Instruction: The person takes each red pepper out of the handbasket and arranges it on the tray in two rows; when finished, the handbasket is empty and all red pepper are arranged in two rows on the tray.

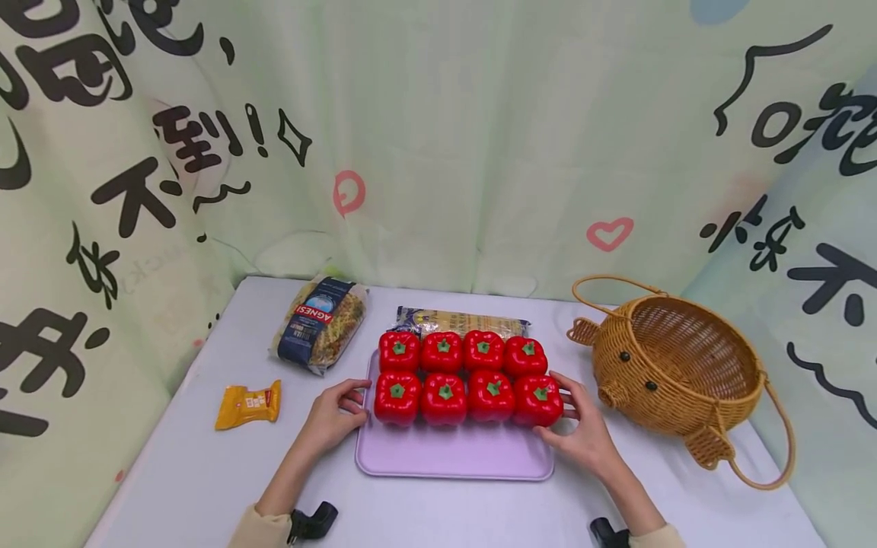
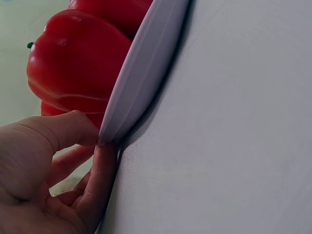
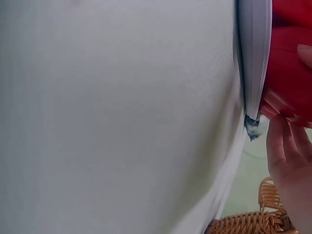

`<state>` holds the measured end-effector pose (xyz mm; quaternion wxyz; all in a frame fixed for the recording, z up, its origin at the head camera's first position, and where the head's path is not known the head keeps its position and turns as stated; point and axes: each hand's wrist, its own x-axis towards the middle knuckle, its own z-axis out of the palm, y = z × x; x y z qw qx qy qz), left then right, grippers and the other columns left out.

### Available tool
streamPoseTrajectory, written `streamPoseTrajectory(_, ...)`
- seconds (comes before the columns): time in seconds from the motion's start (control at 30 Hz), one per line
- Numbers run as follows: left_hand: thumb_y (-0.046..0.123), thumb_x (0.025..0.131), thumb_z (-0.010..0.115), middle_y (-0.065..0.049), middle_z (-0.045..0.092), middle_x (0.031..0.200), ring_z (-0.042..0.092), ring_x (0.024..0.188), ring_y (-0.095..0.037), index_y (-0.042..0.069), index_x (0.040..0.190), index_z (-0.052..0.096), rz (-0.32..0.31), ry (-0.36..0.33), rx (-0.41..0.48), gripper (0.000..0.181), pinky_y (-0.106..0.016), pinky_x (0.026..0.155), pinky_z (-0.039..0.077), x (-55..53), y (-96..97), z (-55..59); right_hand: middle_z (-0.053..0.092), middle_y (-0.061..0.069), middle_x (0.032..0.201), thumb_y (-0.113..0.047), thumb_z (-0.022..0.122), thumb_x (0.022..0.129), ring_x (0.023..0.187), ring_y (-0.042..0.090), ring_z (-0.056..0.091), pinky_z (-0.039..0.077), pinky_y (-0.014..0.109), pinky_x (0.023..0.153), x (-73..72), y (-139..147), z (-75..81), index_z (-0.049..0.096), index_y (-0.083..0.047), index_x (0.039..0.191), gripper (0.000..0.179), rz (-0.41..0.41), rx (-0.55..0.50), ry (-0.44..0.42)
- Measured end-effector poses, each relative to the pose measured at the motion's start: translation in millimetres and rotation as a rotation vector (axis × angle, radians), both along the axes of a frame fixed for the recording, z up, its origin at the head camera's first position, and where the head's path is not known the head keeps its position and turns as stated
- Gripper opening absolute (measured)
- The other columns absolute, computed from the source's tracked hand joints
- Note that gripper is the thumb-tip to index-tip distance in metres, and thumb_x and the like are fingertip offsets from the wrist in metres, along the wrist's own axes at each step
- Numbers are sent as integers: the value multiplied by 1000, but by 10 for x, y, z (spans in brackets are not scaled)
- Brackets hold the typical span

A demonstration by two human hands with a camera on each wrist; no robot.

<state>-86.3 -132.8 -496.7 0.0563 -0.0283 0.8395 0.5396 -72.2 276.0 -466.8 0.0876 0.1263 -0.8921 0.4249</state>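
Note:
Several red bell peppers with green stems stand in two rows on a lilac tray (image 1: 452, 458). At the tray's left side, my left hand (image 1: 336, 418) pinches the rim; the left wrist view shows the thumb above the tray's edge (image 2: 139, 73) and fingers below it, beside a pepper (image 2: 80, 56). My right hand (image 1: 582, 432) grips the front-right bell pepper (image 1: 537, 405), thumb at its front and fingers along its right side. In the right wrist view that pepper (image 3: 287, 78) is partly cut off by the frame, above the tray's edge (image 3: 254, 53).
Behind the tray lies a long pasta pack (image 1: 466, 323). A bag of pasta (image 1: 322, 323) and a yellow packet (image 1: 249, 406) lie to the left. On the right stands a wicker basket (image 1: 658, 396) with handles. A printed curtain (image 1: 479, 152) surrounds the white table (image 1: 438, 517).

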Motion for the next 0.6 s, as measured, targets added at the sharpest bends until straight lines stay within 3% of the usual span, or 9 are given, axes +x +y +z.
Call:
streamPoseTrajectory(0.33, -4, 78, 73, -5, 61, 89, 60, 73, -16, 7, 122, 66, -8, 5, -13, 46, -27, 65, 55, -40, -41, 7, 47, 28, 137, 5, 83, 69, 112, 42, 56, 51, 20, 83, 103, -213, 382, 42, 8, 139, 82, 15, -14, -5)
streamPoseTrajectory(0.4, -4, 78, 73, -5, 61, 87, 60, 72, -15, 6, 122, 66, -13, 11, -12, 45, -27, 64, 55, -39, -50, 5, 47, 28, 138, 3, 84, 69, 111, 39, 56, 52, 21, 83, 112, -206, 371, 43, 6, 140, 82, 20, -27, -5)
streamPoseTrajectory(0.6, 1, 81, 73, -5, 62, 88, 62, 72, -15, 3, 121, 66, 3, 67, -34, 40, -24, 64, 54, 17, -78, -10, 52, 20, 136, -5, 81, 78, 114, 29, 59, 52, 24, 84, 18, -27, 79, 42, -4, 145, 77, 35, -79, 11)
